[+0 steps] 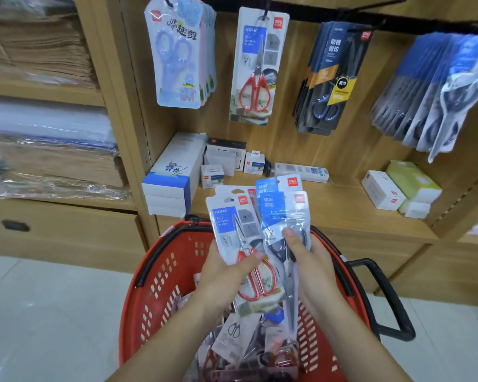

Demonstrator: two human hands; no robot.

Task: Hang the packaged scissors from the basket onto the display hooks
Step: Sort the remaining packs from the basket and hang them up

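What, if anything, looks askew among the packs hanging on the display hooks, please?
The blue-and-grey plastic scissor packs hanging at the far right are fanned and slanted, and the front one droops below the rest; lens distortion may exaggerate it.

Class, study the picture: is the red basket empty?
No, several packs of scissors lie piled in the bottom of the red basket.

Wooden shelving (116, 78); pale glossy floor tiles (39, 312); drawer (53, 230).
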